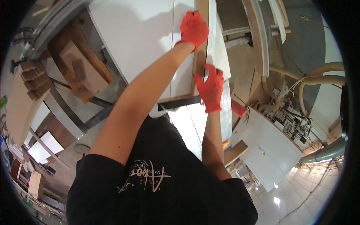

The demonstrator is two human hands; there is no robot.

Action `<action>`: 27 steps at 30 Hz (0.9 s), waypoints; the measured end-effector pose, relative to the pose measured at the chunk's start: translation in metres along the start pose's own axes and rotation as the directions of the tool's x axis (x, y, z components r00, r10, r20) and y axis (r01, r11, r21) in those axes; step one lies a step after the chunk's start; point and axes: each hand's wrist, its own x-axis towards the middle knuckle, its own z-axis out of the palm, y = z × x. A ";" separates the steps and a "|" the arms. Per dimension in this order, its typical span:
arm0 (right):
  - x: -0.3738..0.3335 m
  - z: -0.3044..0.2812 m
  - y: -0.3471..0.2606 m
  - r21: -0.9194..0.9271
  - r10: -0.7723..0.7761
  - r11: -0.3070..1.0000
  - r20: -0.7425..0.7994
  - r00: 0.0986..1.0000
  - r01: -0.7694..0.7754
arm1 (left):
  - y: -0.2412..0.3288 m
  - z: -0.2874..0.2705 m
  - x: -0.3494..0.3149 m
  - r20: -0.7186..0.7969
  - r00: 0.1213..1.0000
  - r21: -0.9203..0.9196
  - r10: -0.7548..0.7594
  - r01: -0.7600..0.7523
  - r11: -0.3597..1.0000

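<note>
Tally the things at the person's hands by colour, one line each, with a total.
Red-orange gloves: 2, on the left hand and the right hand
White panels: 2, the wide panel and the narrow panel
Brown board edge: 1, the brown strip between them
Total: 5

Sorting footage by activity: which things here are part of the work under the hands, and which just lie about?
In hand:
left hand, red-gloved, flat on the white panel
right hand, red-gloved, at the brown board edge

Lying about:
wooden blocks on the left
white machine cabinet on the right
curved hoses
</note>
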 end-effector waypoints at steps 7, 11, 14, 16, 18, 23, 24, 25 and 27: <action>0.019 0.002 -0.020 -0.138 0.173 0.979 0.158 0.972 -0.152 | -0.005 -0.015 0.008 -0.234 0.969 -0.028 0.076 -0.085 0.996; 0.010 0.015 -0.002 -0.098 0.063 0.994 0.090 0.994 -0.054 | -0.003 -0.039 0.012 -0.102 0.986 0.097 0.135 -0.125 0.987; 0.011 0.015 -0.013 -0.123 0.118 0.987 0.152 0.981 -0.100 | -0.009 -0.043 0.022 -0.244 0.961 -0.011 0.129 -0.136 0.991; 0.014 0.016 -0.011 -0.135 0.138 0.984 0.155 0.978 -0.117 | -0.006 -0.058 0.025 -0.120 0.983 -0.001 0.142 -0.143 0.990; 0.012 0.015 -0.003 -0.080 0.079 0.995 0.155 0.985 -0.067 | -0.004 -0.052 0.030 0.008 0.988 0.009 0.155 -0.155 0.988; 0.009 0.011 0.018 0.074 0.056 0.995 0.201 0.978 -0.072 | -0.004 -0.053 0.038 0.125 0.984 0.219 0.130 -0.156 0.963; 0.008 0.008 0.015 0.166 0.096 0.976 0.246 0.964 -0.140 | -0.006 -0.052 0.035 0.041 0.986 0.224 0.160 -0.165 0.960; 0.007 0.004 0.013 0.165 0.103 0.975 0.244 0.964 -0.146 | -0.008 -0.053 0.034 0.046 0.985 0.222 0.165 -0.171 0.960; 0.006 0.000 0.009 0.111 0.008 0.993 0.230 0.973 -0.034 | -0.014 -0.053 0.033 0.069 0.981 0.142 0.183 -0.191 0.971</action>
